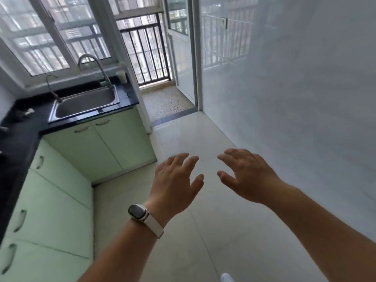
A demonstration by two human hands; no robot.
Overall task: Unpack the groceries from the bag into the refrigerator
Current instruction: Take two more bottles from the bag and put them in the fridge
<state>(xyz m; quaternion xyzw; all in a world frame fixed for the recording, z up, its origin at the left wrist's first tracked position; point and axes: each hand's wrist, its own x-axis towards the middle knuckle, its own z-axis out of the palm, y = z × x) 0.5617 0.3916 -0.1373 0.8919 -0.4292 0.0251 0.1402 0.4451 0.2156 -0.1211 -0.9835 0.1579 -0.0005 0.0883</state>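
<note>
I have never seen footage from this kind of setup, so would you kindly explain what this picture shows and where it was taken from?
There is no machine here: a person wears one wide-angle camera on the head, looking forward and down, so you see their own arms. The left hand, with a watch on its wrist, and the right hand are both open, fingers spread, holding nothing, above a pale tiled floor. To the left runs a dark counter with a steel sink and a tap, over green cabinets. Ahead is an open balcony door. Some small things on the counter are too blurred to name. No grocery bag or refrigerator is in view.
</note>
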